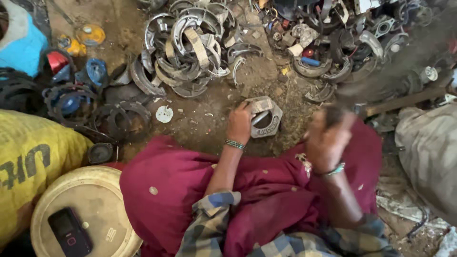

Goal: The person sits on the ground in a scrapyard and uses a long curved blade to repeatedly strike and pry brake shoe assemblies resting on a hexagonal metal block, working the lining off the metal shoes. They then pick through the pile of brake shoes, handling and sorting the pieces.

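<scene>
Left hand (pixel 239 124) closed on left edge of grey casting (pixel 264 116), frame centre, flat on dirt. Right hand (pixel 327 143) fisted round dark tool (pixel 333 114) (motion-blurred, kind unclear), raised right of casting. Casting lies up-left of right fist; left hand nearer, touching.

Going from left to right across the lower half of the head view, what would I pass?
Yellow sack → round lid with a phone on it → left hand on a grey metal piece → right hand → grey sack.

bare dirt floor (pixel 209 119) strewn with heaps of curved scrap metal (pixel 190 47).
</scene>
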{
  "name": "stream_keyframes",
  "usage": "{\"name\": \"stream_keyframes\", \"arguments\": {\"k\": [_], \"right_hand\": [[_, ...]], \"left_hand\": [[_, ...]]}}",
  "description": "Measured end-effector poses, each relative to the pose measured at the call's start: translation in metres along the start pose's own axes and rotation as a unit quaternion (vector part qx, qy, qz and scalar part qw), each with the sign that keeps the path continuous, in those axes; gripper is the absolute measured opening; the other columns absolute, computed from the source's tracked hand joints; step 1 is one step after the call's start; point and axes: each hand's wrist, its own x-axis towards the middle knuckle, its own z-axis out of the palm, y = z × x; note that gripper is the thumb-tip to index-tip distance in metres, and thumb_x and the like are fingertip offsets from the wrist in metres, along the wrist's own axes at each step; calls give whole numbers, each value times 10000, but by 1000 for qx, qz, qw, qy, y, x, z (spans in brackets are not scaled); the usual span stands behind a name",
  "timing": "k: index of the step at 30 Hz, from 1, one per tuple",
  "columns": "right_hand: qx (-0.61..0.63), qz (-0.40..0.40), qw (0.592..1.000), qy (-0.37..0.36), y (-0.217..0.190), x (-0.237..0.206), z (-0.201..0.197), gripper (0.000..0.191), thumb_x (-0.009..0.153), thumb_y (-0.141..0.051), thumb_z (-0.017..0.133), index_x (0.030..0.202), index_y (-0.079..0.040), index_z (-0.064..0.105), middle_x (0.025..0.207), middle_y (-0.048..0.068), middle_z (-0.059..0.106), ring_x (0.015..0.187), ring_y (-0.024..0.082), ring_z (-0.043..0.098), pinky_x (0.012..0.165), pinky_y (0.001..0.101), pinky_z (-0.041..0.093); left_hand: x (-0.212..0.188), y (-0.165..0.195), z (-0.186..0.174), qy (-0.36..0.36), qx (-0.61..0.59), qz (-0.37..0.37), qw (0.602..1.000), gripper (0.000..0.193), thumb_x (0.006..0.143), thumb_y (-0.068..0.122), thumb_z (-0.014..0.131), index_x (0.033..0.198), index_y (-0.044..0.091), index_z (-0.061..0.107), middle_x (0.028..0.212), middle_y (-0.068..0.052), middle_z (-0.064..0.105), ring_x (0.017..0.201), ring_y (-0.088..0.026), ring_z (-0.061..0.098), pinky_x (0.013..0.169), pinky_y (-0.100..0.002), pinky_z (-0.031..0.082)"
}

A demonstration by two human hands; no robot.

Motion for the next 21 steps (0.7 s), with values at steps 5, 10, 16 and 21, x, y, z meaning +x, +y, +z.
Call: {"name": "stream_keyframes", "arguments": {"k": [5,10,16,21], "right_hand": [[-299,-89,950,-31,56,-13,16,173,1049,-231,556,1154,-110,492,930,100,633,598,168,574,478,345,474],[-429,-34,864,-263,110,-30,56,452,1001,-322,601,1251,45,519,672,201,660,570,378,645,491,496,494],[-202,-53,977,-33,23,0,5,390,1106,-247,652,1323,38,497,879,226,683,750,352,701,572,414,522],[-139,-49,989,20,40,-6,8,263,1037,-194,636,1223,-48,522,960,217,686,672,322,673,541,401,521]], "left_hand": [[1,5,-5,-1,-17,-3,1000,314,894,45,601,1168,97,745,1159,-184,716,1019,-420,679,936,-481,529],[5,-3,3,18,25,17,999,304,852,43,595,1106,80,758,1143,-183,725,1007,-443,668,896,-491,529],[1,-11,14,30,5,6,1000,256,901,46,576,1090,49,749,1189,-188,724,1015,-415,689,884,-468,564],[1,-4,4,23,30,8,999,272,894,54,595,1105,72,765,1154,-188,717,1025,-399,693,925,-483,547]]}}
